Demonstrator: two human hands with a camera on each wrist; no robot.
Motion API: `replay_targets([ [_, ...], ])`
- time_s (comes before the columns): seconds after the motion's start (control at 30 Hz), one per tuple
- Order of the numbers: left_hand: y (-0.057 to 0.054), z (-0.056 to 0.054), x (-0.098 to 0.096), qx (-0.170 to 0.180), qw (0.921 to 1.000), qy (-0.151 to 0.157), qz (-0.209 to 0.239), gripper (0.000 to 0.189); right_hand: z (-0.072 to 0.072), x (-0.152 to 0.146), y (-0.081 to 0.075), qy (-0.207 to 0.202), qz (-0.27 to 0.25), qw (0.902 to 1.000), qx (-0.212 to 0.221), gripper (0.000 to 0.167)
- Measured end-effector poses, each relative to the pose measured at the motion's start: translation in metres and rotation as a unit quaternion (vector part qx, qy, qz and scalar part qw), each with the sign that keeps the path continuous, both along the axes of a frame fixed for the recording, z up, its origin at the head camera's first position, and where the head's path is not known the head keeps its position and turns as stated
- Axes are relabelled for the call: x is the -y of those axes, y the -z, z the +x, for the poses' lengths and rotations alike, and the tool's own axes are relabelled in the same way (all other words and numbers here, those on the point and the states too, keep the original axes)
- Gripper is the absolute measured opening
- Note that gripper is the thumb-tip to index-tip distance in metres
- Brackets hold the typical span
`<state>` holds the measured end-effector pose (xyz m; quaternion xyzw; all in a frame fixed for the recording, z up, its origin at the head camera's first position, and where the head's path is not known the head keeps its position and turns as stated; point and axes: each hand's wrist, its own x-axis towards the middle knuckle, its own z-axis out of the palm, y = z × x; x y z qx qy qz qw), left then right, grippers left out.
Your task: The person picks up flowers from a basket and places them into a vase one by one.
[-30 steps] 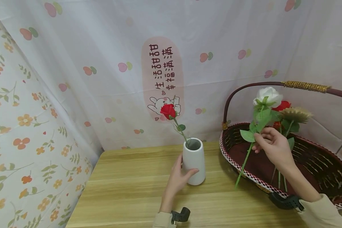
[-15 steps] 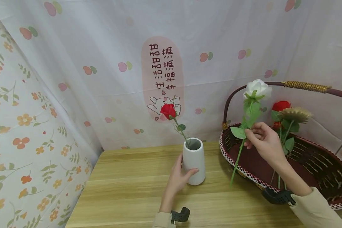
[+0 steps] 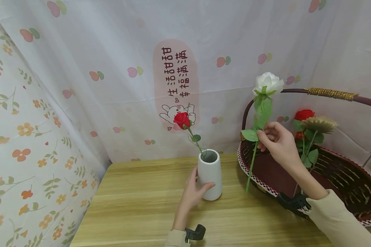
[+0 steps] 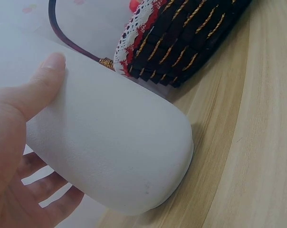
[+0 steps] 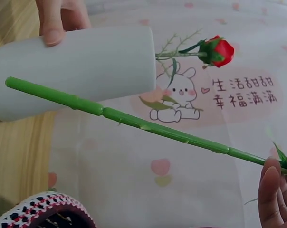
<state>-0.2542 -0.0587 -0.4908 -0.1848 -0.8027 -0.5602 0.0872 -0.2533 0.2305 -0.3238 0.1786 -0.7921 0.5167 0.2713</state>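
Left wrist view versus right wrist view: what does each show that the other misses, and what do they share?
Only the left wrist view shows the dark woven basket with its lace rim, and the left hand wrapped round the vase, thumb on top and fingers beneath. Only the right wrist view shows the white rose's green stem pinched by the right hand, the red rose leaning out of the vase, and the bunny print on the curtain. Both show the white vase and the wooden table.

My left hand [image 3: 191, 195] grips the vase [image 3: 209, 175] on the table [image 3: 136, 212], one rose [image 3: 182, 120] standing in it. To its right, my right hand [image 3: 278, 144] holds a second rose [image 3: 267, 83] above the basket's [image 3: 343, 181] left rim, with more flowers [image 3: 312, 125] behind it in the basket.
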Motion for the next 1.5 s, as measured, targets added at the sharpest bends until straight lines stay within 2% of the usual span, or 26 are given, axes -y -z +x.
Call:
replay_targets([
  [0.67,0.001,-0.002,0.001,-0.002,1.0000,0.000,-0.003,0.082,-0.024,0.031,-0.036,-0.027,-0.023,0.9985,-0.042,0.016],
  [0.93,0.000,-0.001,0.001,0.004,1.0000,0.006,0.002,0.083,-0.026,0.042,-0.049,-0.046,-0.042,0.9965,-0.056,0.012],
  [1.3,0.001,-0.002,0.002,0.005,1.0000,0.008,0.003,0.083,-0.027,0.062,-0.073,-0.043,-0.066,0.9939,-0.077,0.016],
  [1.5,0.000,-0.002,0.001,0.008,0.9999,0.008,0.001,0.083,-0.030,0.072,-0.078,-0.060,-0.095,0.9893,-0.093,0.014],
])
